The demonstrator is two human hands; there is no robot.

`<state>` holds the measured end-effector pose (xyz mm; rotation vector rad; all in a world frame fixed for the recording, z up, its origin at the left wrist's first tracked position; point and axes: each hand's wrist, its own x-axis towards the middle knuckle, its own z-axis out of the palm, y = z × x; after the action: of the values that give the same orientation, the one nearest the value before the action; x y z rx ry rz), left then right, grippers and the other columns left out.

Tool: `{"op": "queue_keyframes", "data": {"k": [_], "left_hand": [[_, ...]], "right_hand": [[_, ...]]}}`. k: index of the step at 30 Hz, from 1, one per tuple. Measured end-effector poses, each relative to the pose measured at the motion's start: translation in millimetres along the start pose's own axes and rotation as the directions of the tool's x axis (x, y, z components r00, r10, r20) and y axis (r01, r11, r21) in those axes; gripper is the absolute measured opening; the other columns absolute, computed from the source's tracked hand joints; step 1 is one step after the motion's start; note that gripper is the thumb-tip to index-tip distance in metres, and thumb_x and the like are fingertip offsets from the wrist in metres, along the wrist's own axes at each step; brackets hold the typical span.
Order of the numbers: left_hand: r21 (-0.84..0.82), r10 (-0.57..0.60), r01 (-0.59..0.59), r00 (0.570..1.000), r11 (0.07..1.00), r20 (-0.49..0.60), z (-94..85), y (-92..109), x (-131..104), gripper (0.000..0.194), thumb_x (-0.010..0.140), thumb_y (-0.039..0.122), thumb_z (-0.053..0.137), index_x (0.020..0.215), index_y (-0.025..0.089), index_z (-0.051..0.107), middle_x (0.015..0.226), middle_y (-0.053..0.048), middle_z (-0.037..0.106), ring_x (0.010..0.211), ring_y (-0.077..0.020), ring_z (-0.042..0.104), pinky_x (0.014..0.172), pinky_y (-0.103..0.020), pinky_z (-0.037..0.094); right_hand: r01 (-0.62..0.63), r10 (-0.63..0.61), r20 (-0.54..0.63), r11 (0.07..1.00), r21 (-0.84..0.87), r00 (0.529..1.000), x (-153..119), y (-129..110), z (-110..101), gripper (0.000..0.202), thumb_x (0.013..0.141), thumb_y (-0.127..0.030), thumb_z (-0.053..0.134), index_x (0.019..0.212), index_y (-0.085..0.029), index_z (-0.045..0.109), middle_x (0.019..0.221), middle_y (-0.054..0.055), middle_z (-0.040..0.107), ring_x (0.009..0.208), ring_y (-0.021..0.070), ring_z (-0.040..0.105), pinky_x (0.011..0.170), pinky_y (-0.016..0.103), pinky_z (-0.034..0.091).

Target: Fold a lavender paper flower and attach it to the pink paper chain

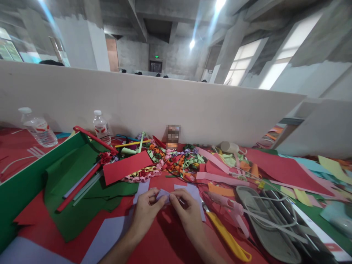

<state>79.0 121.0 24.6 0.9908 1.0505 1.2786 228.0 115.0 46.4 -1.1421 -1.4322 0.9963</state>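
Both hands meet low in the middle of the view over a red table surface [167, 234]. Between my left hand [147, 209] and my right hand [185, 207] is a small piece of purple paper [162, 193], pinched by the fingertips of each. Its exact folds are too small to make out. Behind my right hand lies a flat purple sheet [195, 194]. Just right of that hand rest a yellow-handled utility knife [227, 234] and a pink glue gun [225, 203]. A larger purple sheet [107, 234] lies to the left of my left forearm.
Colourful paper chains [176, 161] are heaped at the back. Green paper [82, 187], a red strip [128, 167] and paper sticks [82, 187] lie left. A grey open case [264, 220] and red paper [286, 168] lie right. Water bottles [101, 126] stand before a white partition [137, 99].
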Motion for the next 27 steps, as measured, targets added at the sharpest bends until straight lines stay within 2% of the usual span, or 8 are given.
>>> {"op": "queue_keyframes", "data": {"k": [3,7,11,15,20,24,27], "left_hand": [[0.026,0.04,-0.04,0.999,0.999,-0.004,-0.2,5,-1,0.033,0.072,0.046,0.079,0.082,0.015,0.071,0.077,-0.003,0.071,0.072,-0.0189,0.066,0.069,-0.028,0.057],[0.124,0.104,-0.101,0.994,0.987,-0.019,-1.6,10,-1,0.028,0.074,0.043,0.077,0.077,0.016,0.073,0.074,-0.002,0.069,0.07,-0.0183,0.063,0.064,-0.024,0.053],[0.147,0.088,-0.093,0.995,0.985,0.041,-2.8,13,-1,0.029,0.077,0.043,0.074,0.074,0.015,0.073,0.068,-0.001,0.064,0.065,-0.0164,0.059,0.06,-0.023,0.049],[0.131,0.081,-0.094,0.992,0.987,0.101,-4.5,14,0,0.029,0.078,0.043,0.074,0.077,0.014,0.074,0.072,-0.003,0.067,0.07,-0.0174,0.061,0.066,-0.024,0.05],[0.084,0.083,-0.085,0.996,0.993,0.033,-6.0,10,1,0.035,0.079,0.044,0.074,0.1,0.016,0.072,0.098,-0.008,0.073,0.086,-0.0225,0.067,0.073,-0.029,0.055],[0.136,0.105,-0.106,0.994,0.985,0.017,-6.3,13,0,0.033,0.081,0.045,0.071,0.097,0.016,0.074,0.092,-0.009,0.074,0.08,-0.0217,0.067,0.065,-0.026,0.055],[0.149,0.103,-0.105,0.994,0.983,0.022,-6.0,16,0,0.034,0.081,0.046,0.07,0.096,0.016,0.076,0.088,-0.008,0.075,0.072,-0.0201,0.066,0.059,-0.025,0.054]], "right_hand": [[-0.044,0.043,0.03,0.999,0.004,0.999,-1,1,1,0.031,0.089,-0.048,0.065,0.086,-0.017,0.069,0.075,0.003,0.064,0.069,0.0181,0.057,0.064,0.026,0.044],[-0.044,0.045,0.038,0.999,-0.016,0.998,-2,1,2,0.033,0.09,-0.049,0.064,0.082,-0.017,0.067,0.071,0.001,0.062,0.065,0.0167,0.054,0.061,0.025,0.042],[-0.066,0.063,0.073,0.997,0.035,0.995,-1,-3,3,0.033,0.089,-0.05,0.064,0.083,-0.018,0.063,0.071,0.0,0.06,0.065,0.0163,0.055,0.06,0.025,0.043],[-0.069,0.063,0.104,0.996,0.055,0.993,-1,-4,4,0.033,0.088,-0.05,0.065,0.088,-0.017,0.065,0.077,0.002,0.063,0.068,0.0168,0.056,0.063,0.026,0.044],[-0.069,0.068,0.041,0.996,0.048,0.997,2,0,1,0.038,0.087,-0.053,0.065,0.077,-0.017,0.061,0.061,-0.002,0.054,0.055,0.0126,0.047,0.053,0.023,0.035],[-0.102,0.1,0.027,0.99,0.095,0.995,2,1,1,0.041,0.084,-0.058,0.066,0.081,-0.018,0.06,0.057,-0.003,0.053,0.051,0.0124,0.046,0.05,0.023,0.035],[-0.099,0.097,0.029,0.992,0.08,0.995,1,-2,2,0.041,0.083,-0.059,0.067,0.087,-0.018,0.063,0.063,-0.002,0.058,0.053,0.0133,0.05,0.051,0.023,0.038]]}}
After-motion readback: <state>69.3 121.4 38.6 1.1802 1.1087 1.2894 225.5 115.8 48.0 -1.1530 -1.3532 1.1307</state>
